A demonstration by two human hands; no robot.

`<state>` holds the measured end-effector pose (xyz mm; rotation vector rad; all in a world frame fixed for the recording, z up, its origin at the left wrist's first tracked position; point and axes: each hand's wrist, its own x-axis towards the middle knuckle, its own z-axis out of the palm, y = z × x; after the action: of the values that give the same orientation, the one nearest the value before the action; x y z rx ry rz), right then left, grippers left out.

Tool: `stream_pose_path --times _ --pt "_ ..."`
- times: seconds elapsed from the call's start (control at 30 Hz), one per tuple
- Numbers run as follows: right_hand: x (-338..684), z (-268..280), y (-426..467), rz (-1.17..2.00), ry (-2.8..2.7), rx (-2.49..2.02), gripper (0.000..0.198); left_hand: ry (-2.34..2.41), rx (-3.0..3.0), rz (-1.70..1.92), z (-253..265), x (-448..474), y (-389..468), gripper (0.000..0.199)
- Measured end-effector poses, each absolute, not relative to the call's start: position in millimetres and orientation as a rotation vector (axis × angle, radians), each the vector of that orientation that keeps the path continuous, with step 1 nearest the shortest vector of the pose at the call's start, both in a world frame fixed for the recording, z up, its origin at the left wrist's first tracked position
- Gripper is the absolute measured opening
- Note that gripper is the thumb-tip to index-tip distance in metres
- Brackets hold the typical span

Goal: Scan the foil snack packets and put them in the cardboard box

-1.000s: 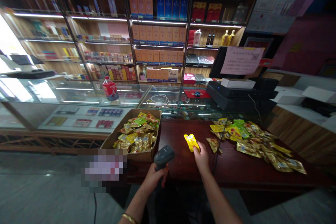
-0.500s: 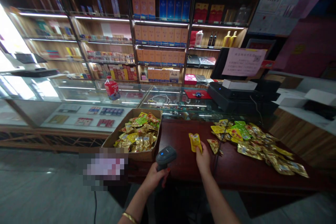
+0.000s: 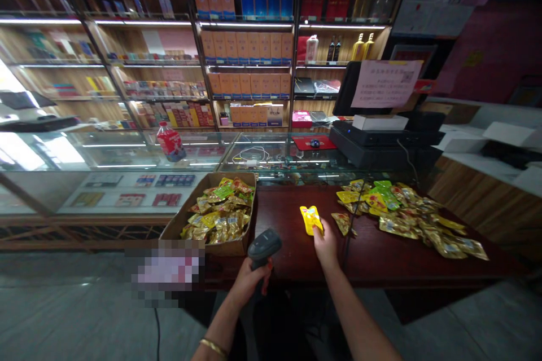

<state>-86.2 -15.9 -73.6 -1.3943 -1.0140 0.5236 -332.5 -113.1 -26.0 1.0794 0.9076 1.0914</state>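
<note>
My left hand [image 3: 253,277] is wrapped round the handle of a dark grey barcode scanner [image 3: 265,243], whose head points toward my right hand. Between the fingers of my right hand [image 3: 326,245] is a yellow snack packet [image 3: 311,220], held above the dark red table and lit brightly. One gold packet [image 3: 342,223] lies on the table just right of that hand. Farther right spreads a pile of gold, yellow and green snack packets [image 3: 406,214]. To the left, an open cardboard box [image 3: 232,246] holds many similar packets.
Behind the dark red table [image 3: 275,203] runs a glass display counter [image 3: 203,149] with a red-labelled bottle [image 3: 170,142] on it. A monitor [image 3: 347,90] and a black cash drawer [image 3: 359,149] stand at the back right. Shelves of boxes line the wall.
The yellow packet is tilted a little differently and now shines brighter. The blue light on the scanner no longer shows. The whole view has shifted slightly.
</note>
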Motion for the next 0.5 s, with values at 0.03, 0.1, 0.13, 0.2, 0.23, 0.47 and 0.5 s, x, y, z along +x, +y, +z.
stream_pose_path --times 0.03,0.1,0.13,0.2,0.23,0.47,0.5 --pt "-86 -73 -16 0.545 -0.998 -1.393 0.055 0.906 1.080 1.093 -26 -332 -113 0.034" --pt "-86 -72 -15 0.606 -0.958 -1.381 0.055 0.909 1.088 1.099 -27 -332 -113 0.035" --pt "-86 -71 -15 0.647 -0.938 -1.367 0.055 0.917 1.095 1.104 -26 -331 -113 0.035" --pt "-85 -67 -16 0.747 -0.896 -1.316 0.053 0.951 1.106 1.115 -25 -331 -114 0.035" --pt "-84 -64 -17 0.803 -0.872 -1.282 0.051 0.971 1.108 1.118 -24 -330 -114 0.035" --pt "-81 -30 -45 1.178 -0.693 -0.989 0.047 1.015 1.084 1.113 -19 -326 -124 0.035" --pt "-82 -26 -50 1.226 -0.653 -0.960 0.047 1.021 1.081 1.114 -19 -325 -130 0.035"
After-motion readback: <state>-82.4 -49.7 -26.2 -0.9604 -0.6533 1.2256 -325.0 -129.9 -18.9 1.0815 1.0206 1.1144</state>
